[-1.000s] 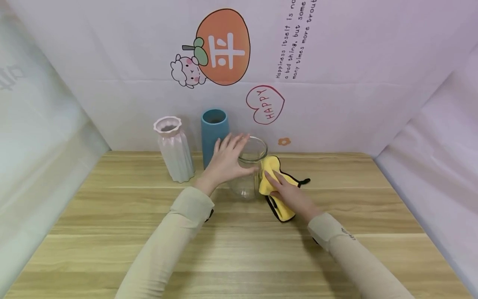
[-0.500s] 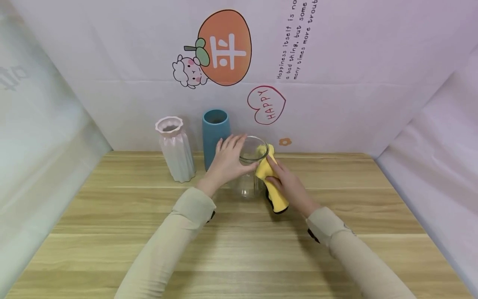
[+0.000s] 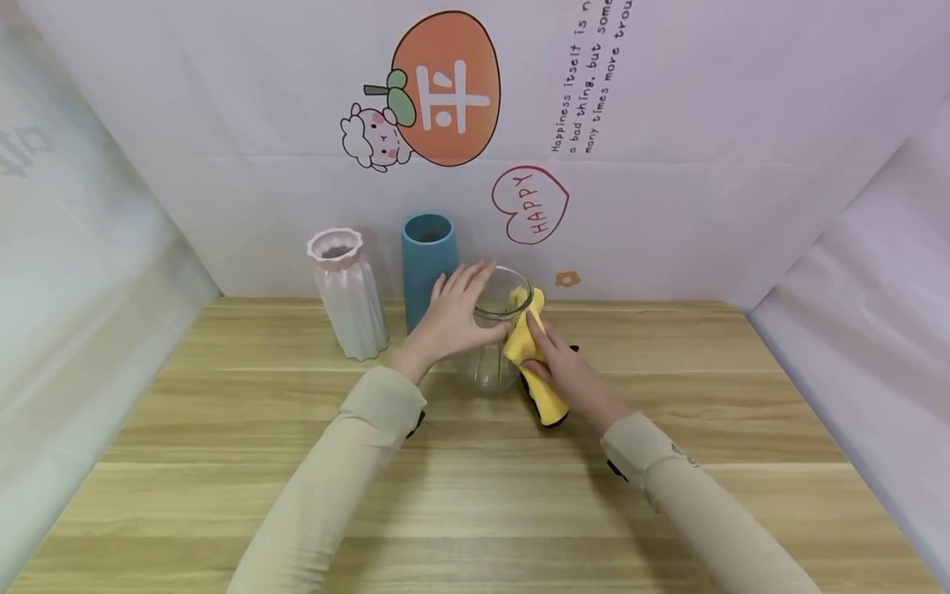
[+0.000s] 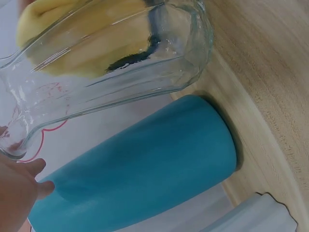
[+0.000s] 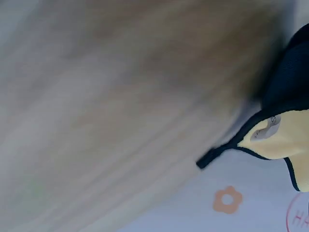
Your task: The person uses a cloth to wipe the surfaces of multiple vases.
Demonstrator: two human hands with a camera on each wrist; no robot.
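1. The glass jar [image 3: 491,359] stands upright on the bench [image 3: 460,511], near the back sheet, with the blue vase [image 3: 429,268] just beside it and the white vase [image 3: 352,309] further left.
2. The left hand [image 3: 449,324] has its grip round the jar's upper part, thumb in front and fingers curved over towards the rim.
3. The right hand [image 3: 567,373] grips the bunched yellow cloth [image 3: 519,346] against the jar's right side; the left wrist view shows the cloth through the glass. Whether any fold reaches inside, I cannot tell.
4. The jar is probably stiff, smooth and fairly heavy — slippery under cloth and breakable if knocked. The narrower neck below the rim looks the surest hold, perhaps with a second hand low on the body.
5. The cloth should be light, soft and easily folded; a gathered handful at its middle seems best, away from the trailing loop [image 5: 210,157].
6. Against one second ago, the cloth is more bunched and reaches further behind the jar — the right hand pinches it rather than lying along it. The left hand, jar and both vases look almost unmoved.
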